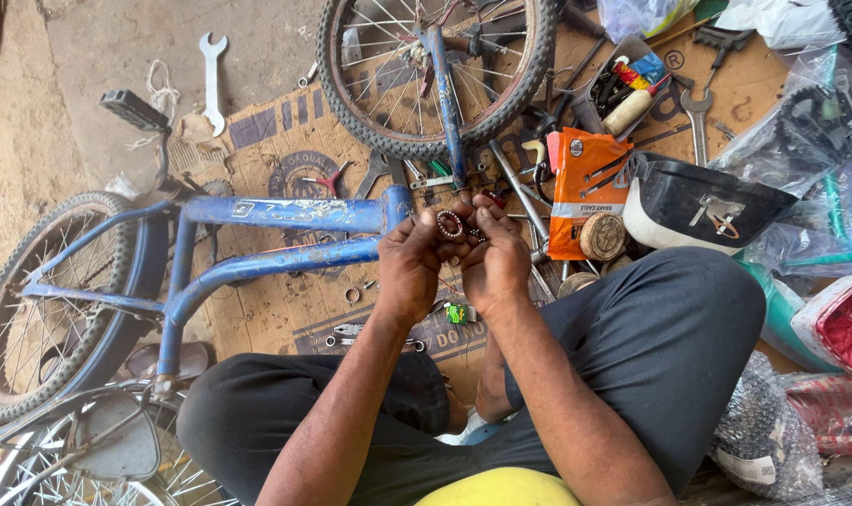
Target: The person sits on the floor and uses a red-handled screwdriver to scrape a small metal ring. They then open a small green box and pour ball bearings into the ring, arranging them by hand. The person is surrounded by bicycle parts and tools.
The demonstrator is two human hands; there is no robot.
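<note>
bearing ring pinched between left hand and right hand; a slip could drop it among tools on the cardboard below.

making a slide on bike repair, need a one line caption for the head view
Both hands, left hand and right hand, hold a small ring-shaped metal ball bearing above a blue steel bicycle frame.

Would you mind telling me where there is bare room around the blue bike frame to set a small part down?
Bare concrete left of the wrench is open. Some cardboard shows under the blue frame, by the left hand. Right of the right hand, tools, an orange packet and a black saddle crowd the ground.
</note>
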